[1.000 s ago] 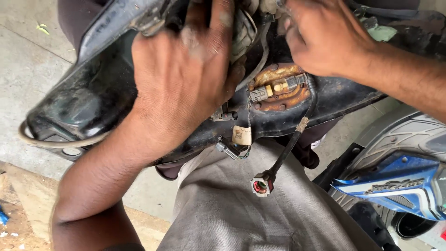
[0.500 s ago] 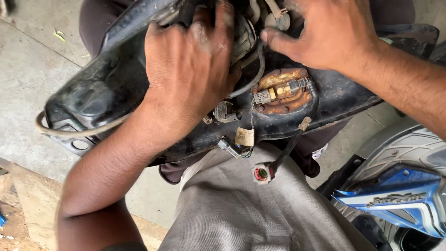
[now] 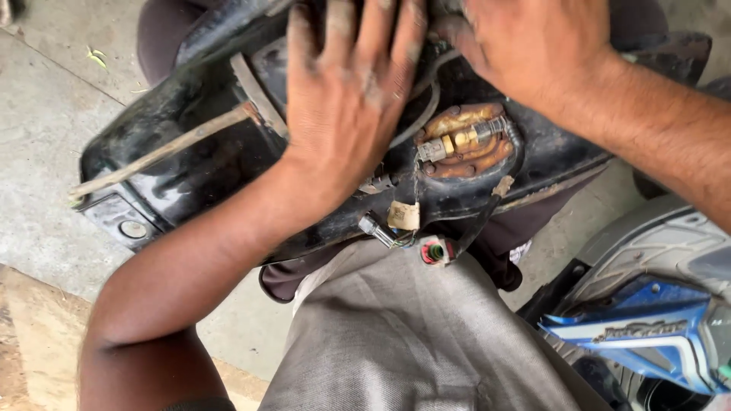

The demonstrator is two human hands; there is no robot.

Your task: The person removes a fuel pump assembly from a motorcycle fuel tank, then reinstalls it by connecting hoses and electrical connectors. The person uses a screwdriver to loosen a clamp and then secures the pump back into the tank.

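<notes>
**Both hands on upturned black tank, view shifted down-right**

Since the earlier frame the tank [image 3: 183,164] sits lower and further right in view, and more of its left end shows, with the tan strip [image 3: 160,148] running along it now clear. The left hand [image 3: 346,106] has slid up the tank; fingers now reach the top edge of the picture. The right hand [image 3: 533,53] has moved closer to the left one, near touching at the fingertips.

Left hand: open, palm flat on the black tank, fingers spread and pointing away from the person, grimy. Not gripping anything.

Right hand: comes in from the right, back of hand up, fingers curled down onto the tank's top part by a black hose [image 3: 426,114]. Fingertips cut off and hidden, so cannot tell if it grips something.

Tank lies across the person's lap, underside up, above the grey trousers [image 3: 396,342]. Rusty orange fitting [image 3: 464,141] with a metal connector sits in the tank just right of the left wrist, below the right hand. A small tan tag [image 3: 403,215] hangs under it; a red-and-green plug [image 3: 436,251] dangles on a black wire, touching the trousers. A short metal pipe end [image 3: 375,227] pokes out beside the tag.

Blue and grey scooter panel [image 3: 647,327] bottom right. Concrete floor [image 3: 46,137] on the left.
</notes>
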